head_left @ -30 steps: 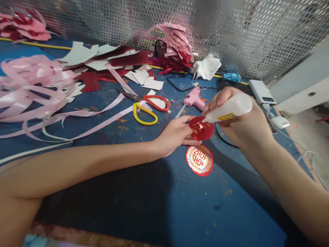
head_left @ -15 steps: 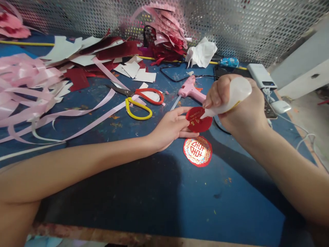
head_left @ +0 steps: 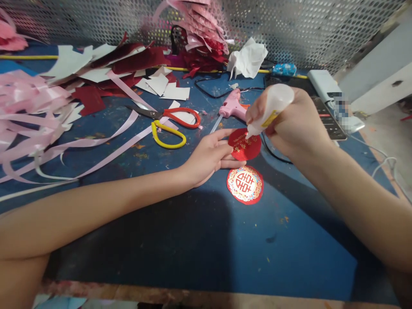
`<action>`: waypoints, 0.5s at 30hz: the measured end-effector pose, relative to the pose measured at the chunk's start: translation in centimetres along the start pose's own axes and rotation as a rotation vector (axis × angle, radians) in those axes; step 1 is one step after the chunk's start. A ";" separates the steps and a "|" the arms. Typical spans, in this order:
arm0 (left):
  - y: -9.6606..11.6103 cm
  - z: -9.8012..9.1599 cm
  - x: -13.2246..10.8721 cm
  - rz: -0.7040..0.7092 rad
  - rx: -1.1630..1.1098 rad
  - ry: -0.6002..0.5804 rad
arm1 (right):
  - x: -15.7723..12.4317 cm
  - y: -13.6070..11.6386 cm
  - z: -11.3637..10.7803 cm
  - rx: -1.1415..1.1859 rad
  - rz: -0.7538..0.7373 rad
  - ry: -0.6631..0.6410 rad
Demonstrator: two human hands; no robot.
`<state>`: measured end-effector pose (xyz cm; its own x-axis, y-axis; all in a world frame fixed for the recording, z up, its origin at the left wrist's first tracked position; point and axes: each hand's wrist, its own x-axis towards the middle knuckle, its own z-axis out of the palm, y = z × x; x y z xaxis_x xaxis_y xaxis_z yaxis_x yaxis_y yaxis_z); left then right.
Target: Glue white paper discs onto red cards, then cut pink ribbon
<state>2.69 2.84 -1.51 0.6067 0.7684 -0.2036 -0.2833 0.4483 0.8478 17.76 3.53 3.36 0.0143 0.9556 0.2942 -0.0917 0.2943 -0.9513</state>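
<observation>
A white squeeze bottle (head_left: 277, 99) is clenched in the right hand (head_left: 296, 124), its nozzle (head_left: 252, 130) angled down at the red disc (head_left: 247, 150), which is pinched at its left edge by the left hand (head_left: 209, 154). The disc's gold characters (head_left: 239, 147) are too small to be read; the bottle's yellow label (head_left: 270, 118) is partly hidden. Just below, a red 囍 (head_left: 244, 181) is borne by a round card (head_left: 245, 198)
</observation>
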 end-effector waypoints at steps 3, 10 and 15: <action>0.0 -0.1 0.0 0.004 0.010 -0.005 | -0.2 0.1 0.0 0.034 -0.076 0.031; 0.0 0.1 -0.2 0.008 -0.038 0.039 | -0.3 0.0 0.1 0.042 -0.117 0.060; 0.2 0.1 -0.3 0.005 -0.074 0.067 | -0.6 -0.1 0.0 0.051 -0.095 0.066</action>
<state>2.51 2.61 -1.22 0.5550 0.7983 -0.2339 -0.3419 0.4753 0.8107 17.73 2.90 3.27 0.0909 0.9226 0.3748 -0.1372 0.3844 -0.9129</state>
